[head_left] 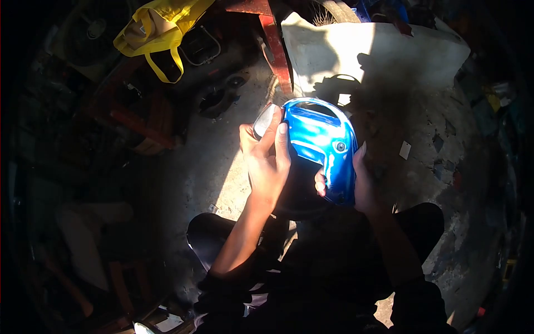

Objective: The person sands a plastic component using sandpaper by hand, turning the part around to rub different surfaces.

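A glossy blue curved panel (340,172), which looks like a moulded vehicle body part, is held up above my lap. It has a long slot near its top edge and a small round hole at the right. My right hand (364,186) grips its lower right side, with fingertips showing at the inner edge. My left hand (267,158) is closed at the panel's upper left end, pinching a small pale piece with a rounded edge (263,121). What that piece is, I cannot make out. The left fingers touch or nearly touch the panel's edge.
A yellow bag (161,33) with handles lies at the upper left, near a red metal frame (272,50). A large pale sheet (345,50) covers the floor ahead. Paper scraps (405,150) lie at the right. Deep shadow hides both sides.
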Demonstrator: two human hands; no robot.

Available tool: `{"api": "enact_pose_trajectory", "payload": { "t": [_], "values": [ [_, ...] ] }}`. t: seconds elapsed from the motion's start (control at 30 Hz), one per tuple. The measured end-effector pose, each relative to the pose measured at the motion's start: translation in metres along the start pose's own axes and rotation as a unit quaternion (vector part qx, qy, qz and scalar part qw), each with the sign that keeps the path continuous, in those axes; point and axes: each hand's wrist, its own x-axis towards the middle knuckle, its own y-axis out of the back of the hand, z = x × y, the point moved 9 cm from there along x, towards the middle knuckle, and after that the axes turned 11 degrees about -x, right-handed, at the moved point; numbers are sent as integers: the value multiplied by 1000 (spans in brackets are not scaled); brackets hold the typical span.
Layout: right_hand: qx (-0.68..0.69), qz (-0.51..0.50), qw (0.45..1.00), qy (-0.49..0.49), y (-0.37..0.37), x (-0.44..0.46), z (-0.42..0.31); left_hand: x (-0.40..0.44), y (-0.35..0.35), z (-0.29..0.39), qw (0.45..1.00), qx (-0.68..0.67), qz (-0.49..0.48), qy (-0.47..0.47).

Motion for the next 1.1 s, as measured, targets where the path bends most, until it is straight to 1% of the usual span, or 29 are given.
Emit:
{"api": "enact_pose_trajectory", "payload": {
  "t": [0.07, 0.1, 0.13, 0.2, 0.23, 0.27, 0.33, 0.37, 0.4, 0.47, 0.5, 0.6, 0.63, 0.7, 0.73, 0.8, 0.87, 0.93, 1.0, 1.07, 1.1],
  "values": [
    [-1, 1, 1000, 0, -1, -1, -3, -10, -12, 20, 996, -18, -68, -56],
    [-3, 1, 1000, -3, -1, -1, -5, -10, -15, 28, 991, 32, -84, -97],
    [-4, 2, 1000, -3, -2, -1, -6, -7, -14, 27, 992, 32, -83, -93],
    [-3, 2, 1000, -2, -4, -2, -5, 5, -3, 3, 999, 2, -38, 34],
    [-16, -6, 1000, 5, -6, -1, -5, 5, 0, -4, 997, -26, -20, 66],
    [-30, -14, 999, 13, -8, -1, -6, 2, 0, -2, 997, -26, -20, 63],
    [-36, -10, 999, 18, -9, -1, -11, -7, -9, 19, 997, -38, -64, -11],
    [-41, -5, 999, 19, -9, -2, -12, -8, -10, 27, 997, -7, -69, -42],
    [-41, -6, 999, 15, -9, -1, -10, -7, -10, 24, 997, -6, -67, -39],
    [-47, -1, 999, 23, -9, 0, -10, 2, -4, 15, 999, -34, -28, -14],
    [-46, 0, 999, 25, -10, 0, -11, -2, -5, 14, 999, -33, -23, 10],
    [-63, -2, 998, 14, -11, 0, -10, -13, -9, 13, 998, -60, -7, 30],
    [-60, 1, 998, 10, -10, 0, -10, -12, -8, 12, 998, -61, -7, 32],
    [-56, 5, 998, 6, -9, 0, -10, -6, -6, 13, 999, 13, -30, -9],
    [-53, 5, 998, 14, -10, 0, -12, -3, -6, 7, 998, -30, -49, 37],
    [-48, 6, 999, 23, -10, 1, -13, -5, -6, -1, 995, -28, -28, 95],
    [-71, 4, 997, 30, -7, 0, -12, -8, -7, -3, 997, -14, -21, 77],
    [-55, 12, 998, 23, -7, 0, -13, -10, -6, -1, 998, -2, -13, 60],
    [-39, 20, 999, 18, -5, 1, -14, -11, -10, 11, 999, 29, -43, 10],
    [-43, -6, 999, 28, -7, 0, -14, -3, -1, -3, 998, -31, 11, 51],
    [-41, -4, 999, 29, -7, -1, -14, 0, 0, -7, 998, -26, 16, 47]
  ]
}}
